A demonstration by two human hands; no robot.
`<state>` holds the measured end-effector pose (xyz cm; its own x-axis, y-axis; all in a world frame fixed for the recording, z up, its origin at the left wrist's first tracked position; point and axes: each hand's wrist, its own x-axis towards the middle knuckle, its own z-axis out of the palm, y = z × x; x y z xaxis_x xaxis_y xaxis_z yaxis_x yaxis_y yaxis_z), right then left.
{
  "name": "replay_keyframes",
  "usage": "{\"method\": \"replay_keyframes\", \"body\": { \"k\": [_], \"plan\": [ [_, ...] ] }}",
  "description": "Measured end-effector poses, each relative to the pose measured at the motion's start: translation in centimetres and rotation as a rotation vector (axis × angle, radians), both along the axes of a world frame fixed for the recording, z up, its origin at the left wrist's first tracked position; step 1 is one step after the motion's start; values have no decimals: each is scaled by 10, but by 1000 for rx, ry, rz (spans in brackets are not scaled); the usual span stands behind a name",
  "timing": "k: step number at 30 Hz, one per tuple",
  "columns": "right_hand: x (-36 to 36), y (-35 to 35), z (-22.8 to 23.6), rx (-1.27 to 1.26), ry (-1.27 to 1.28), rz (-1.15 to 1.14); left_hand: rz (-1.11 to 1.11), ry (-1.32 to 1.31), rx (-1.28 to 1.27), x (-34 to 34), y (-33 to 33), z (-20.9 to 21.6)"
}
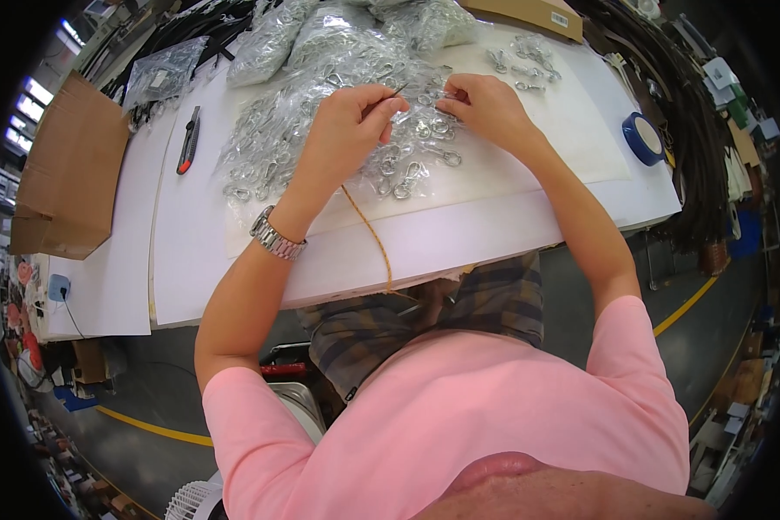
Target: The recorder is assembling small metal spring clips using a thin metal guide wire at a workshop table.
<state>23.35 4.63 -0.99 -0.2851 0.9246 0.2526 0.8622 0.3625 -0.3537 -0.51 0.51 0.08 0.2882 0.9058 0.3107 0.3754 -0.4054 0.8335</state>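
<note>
Above the plastic-covered pile, my left hand (355,117) is closed in a pinch on a thin dark pointed piece (399,90). My right hand (485,102) faces it a short way off, thumb and fingers pressed together; what they hold, if anything, is too small to make out. Beneath both hands, many silvery metal hooks (407,179) lie in and on clear plastic bags (269,130). A yellow-orange cord (368,227) emerges beside my left forearm and hangs over the table's near edge; its upper end is hidden.
A box cutter (189,143) and an open cardboard box (69,169) stand to the left on the white table (494,221). Loose hooks (529,71) lie at the far right, near a blue tape roll (643,139). Dark straps (698,147) hang along the right edge.
</note>
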Motion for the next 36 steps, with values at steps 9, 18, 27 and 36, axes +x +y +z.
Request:
{"method": "replay_keyframes", "body": {
  "k": [9,18,27,36],
  "plan": [
    [-4,-4,6,284,421,110,53,-6,18,-5,4,-1],
    [-17,-16,9,-442,1158,508,-168,-499,-567,-9,10,-3],
    [-10,-5,10,-363,1229,330,-113,-505,-402,-20,15,-1],
    [6,13,6,-322,1373,240,84,-214,-132,0,8,5]
  ]
}}
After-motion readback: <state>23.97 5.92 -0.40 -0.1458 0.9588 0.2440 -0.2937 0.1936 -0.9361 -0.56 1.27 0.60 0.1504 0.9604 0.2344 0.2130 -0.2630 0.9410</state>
